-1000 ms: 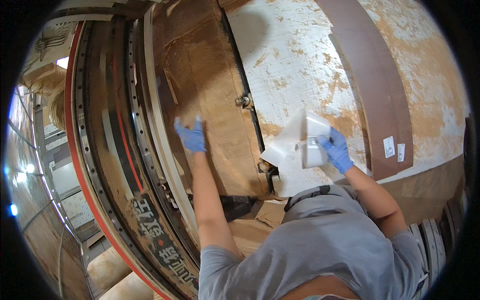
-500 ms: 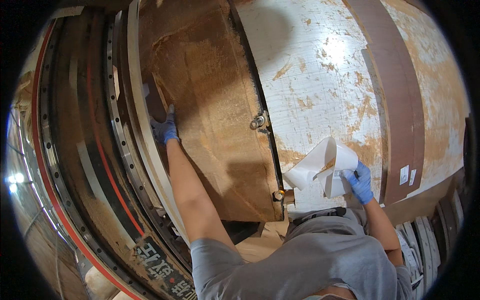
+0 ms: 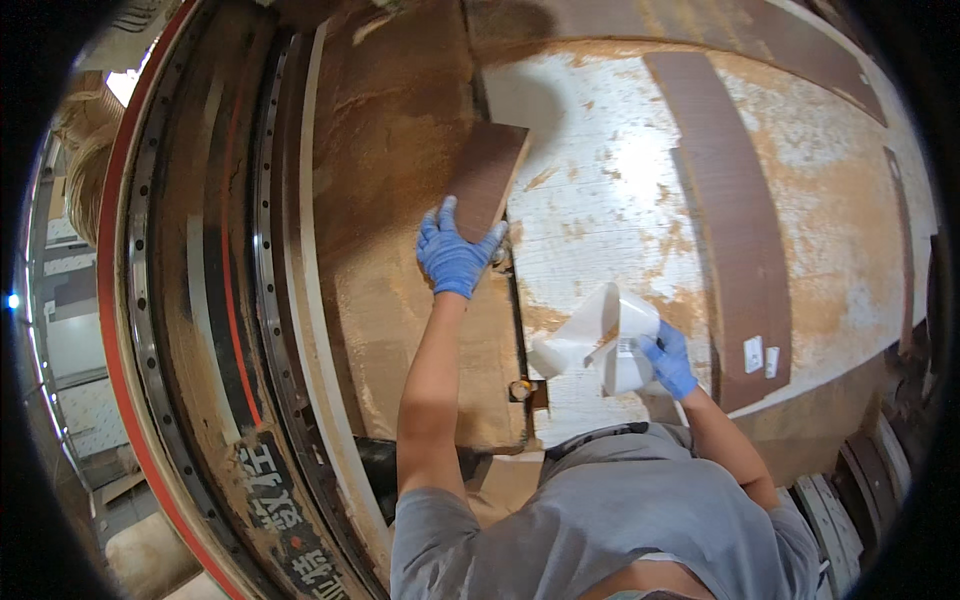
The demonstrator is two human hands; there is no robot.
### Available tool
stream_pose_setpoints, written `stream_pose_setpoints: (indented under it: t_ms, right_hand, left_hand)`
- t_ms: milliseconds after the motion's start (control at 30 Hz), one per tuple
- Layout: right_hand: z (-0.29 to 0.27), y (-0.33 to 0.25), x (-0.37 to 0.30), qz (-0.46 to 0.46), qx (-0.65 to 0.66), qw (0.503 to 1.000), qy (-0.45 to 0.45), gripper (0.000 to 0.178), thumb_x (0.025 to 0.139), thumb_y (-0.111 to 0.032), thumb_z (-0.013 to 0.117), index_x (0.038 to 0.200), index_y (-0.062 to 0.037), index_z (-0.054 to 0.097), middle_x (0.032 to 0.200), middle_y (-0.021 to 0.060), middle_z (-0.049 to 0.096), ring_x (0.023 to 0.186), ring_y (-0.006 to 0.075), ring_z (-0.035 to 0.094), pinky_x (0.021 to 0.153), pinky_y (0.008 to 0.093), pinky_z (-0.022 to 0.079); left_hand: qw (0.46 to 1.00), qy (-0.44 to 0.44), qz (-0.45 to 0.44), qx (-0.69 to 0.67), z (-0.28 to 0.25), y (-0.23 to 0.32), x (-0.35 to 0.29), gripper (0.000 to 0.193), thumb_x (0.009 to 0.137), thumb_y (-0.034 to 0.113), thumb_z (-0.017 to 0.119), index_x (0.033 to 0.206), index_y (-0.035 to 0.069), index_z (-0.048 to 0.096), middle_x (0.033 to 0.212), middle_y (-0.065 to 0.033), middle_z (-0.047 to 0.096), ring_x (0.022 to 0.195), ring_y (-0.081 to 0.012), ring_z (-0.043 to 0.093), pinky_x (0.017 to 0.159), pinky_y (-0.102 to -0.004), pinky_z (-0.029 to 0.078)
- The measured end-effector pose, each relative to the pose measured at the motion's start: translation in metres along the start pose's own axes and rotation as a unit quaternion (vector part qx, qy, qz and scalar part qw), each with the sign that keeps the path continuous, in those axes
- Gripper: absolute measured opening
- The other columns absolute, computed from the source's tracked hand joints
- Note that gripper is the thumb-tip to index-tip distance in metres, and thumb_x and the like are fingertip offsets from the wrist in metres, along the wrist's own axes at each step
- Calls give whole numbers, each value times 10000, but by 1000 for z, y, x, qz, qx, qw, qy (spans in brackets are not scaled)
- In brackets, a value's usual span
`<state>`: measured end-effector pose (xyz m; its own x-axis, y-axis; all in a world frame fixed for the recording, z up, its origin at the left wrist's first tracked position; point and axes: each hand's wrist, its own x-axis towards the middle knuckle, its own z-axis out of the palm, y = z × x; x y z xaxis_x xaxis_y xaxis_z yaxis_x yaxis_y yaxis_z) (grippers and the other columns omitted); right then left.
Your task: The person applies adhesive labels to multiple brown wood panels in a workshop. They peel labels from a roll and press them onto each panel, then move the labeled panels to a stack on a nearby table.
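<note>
My left hand (image 3: 455,250), in a blue glove, grips the lower end of a short dark-brown board (image 3: 492,170). It holds the board tilted over the right edge of the dusty brown machine bed (image 3: 400,340). The thumb lies on the board's right side and the other fingers are on its left. My right hand (image 3: 668,358), also gloved in blue, is closed on a curled white sheet (image 3: 634,318) with a small printed label on it. This sheet hangs over the worn white work surface.
A long brown panel (image 3: 740,240) with two white labels lies on the worn white table (image 3: 570,210). Metal fittings (image 3: 519,390) sit along the bed's right edge. To the left runs a rail (image 3: 265,250) with a red-edged machine frame. Stacked strips (image 3: 830,530) stand at lower right.
My left hand has moved right from beside the rail, bringing the brown board across the bed. My right hand still holds the white sheet. The whole view has shifted.
</note>
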<state>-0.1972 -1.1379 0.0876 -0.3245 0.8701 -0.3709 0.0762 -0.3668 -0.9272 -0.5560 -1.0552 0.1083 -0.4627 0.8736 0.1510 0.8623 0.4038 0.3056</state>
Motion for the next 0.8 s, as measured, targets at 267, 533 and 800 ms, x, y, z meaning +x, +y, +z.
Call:
stream_pose_setpoints:
  t_ms: [267, 533, 800]
  right_hand:
    - [-45, -78, -21, -148, 30, 977, 150, 375, 841, -196, 615, 1146, -2, 514, 1009, 53, 571, 908, 112, 521, 800, 274, 446]
    - [-68, -124, -78, -262, 44, 950, 164, 497, 833, -168, 635, 1258, -3, 439, 1076, 78, 562, 972, 137, 527, 844, 286, 444]
    - [-68, -101, -105, -178, -48, 977, 104, 605, 776, -147, 692, 1298, -29, 410, 1101, 95, 542, 907, 144, 576, 787, 268, 481]
  left_hand:
    - [880, -106, -34, -462, -16, 88, -76, 694, 729, 330, 745, 1245, -12, 430, 1172, -157, 496, 1079, -237, 474, 936, -330, 385]
    - [957, -87, 126, -246, 19, 196, -168, 884, 647, 443, 773, 1325, 59, 356, 1366, -206, 287, 1233, -346, 337, 1029, -404, 327]
    - [524, -472, -69, -706, -42, 224, -207, 661, 864, 580, 444, 1210, 19, 491, 1093, -108, 584, 1012, -193, 570, 873, -316, 465]
